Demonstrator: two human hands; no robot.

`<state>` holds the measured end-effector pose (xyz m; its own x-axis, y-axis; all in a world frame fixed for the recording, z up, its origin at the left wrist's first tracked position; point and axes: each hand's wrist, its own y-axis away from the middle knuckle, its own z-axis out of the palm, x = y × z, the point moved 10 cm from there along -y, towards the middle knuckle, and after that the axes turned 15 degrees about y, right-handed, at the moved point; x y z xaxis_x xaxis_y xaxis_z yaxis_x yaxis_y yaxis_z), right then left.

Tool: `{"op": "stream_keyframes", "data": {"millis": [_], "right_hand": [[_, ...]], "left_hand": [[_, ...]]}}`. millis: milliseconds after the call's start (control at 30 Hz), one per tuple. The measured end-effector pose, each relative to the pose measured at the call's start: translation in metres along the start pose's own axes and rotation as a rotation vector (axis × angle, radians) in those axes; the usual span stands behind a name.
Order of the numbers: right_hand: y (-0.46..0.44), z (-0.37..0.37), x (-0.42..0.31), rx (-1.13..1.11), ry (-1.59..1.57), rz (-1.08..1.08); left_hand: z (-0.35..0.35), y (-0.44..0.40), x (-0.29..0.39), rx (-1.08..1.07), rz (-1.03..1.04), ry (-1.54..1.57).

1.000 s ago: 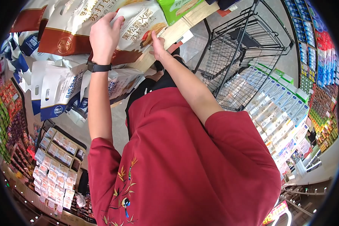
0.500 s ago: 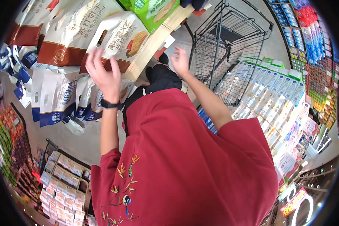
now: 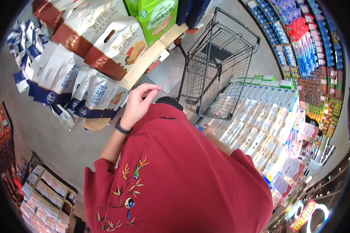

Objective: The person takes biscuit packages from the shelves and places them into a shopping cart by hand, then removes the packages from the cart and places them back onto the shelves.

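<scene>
My left hand (image 3: 139, 104), with a black band on its wrist, is in the air in front of my red shirt (image 3: 190, 167). Its fingers are loosely bent and hold nothing. Closest to it are the blue-and-white biscuit bags (image 3: 101, 97) and the wooden ledge (image 3: 144, 64) carrying brown-and-white biscuit bags (image 3: 118, 44). My right hand (image 3: 209, 130) is low at my other side, beside a stack of white packs (image 3: 256, 124). Its fingers are small and partly hidden, so their pose does not show; whether it touches the stack I cannot tell.
A black wire shopping cart (image 3: 221, 66) stands ahead on the grey floor. A green biscuit bag (image 3: 157, 19) is upright behind the ledge. Shelves of packaged goods (image 3: 299, 42) line the far right. At lower left is a rack of boxed packs (image 3: 50, 190).
My left hand has drawn back from the brown-and-white bags toward my body. My right hand has dropped from beside the cart to my side. The view has shifted and my torso has turned.
</scene>
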<state>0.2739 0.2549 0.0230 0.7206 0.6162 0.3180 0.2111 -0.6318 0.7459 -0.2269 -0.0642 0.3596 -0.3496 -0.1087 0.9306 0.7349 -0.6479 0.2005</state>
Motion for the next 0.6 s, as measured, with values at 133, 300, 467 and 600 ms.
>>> {"op": "stream_keyframes", "data": {"millis": [133, 300, 467, 600], "right_hand": [[0.030, -0.072, -0.027, 0.327, -0.032, 0.012], [0.028, -0.091, -0.043, 0.271, 0.164, -0.013], [-0.008, -0.081, -0.039, 0.158, 0.176, 0.002], [0.000, -0.058, -0.053, 0.188, 0.189, -0.097]], "left_hand": [[0.093, 0.088, 0.187, -0.439, 0.360, 0.197], [0.189, 0.227, 0.248, -1.061, 0.641, 0.959], [0.242, 0.288, 0.237, -1.048, 0.566, 1.223], [0.253, 0.351, 0.202, -1.058, 0.506, 0.950]]}}
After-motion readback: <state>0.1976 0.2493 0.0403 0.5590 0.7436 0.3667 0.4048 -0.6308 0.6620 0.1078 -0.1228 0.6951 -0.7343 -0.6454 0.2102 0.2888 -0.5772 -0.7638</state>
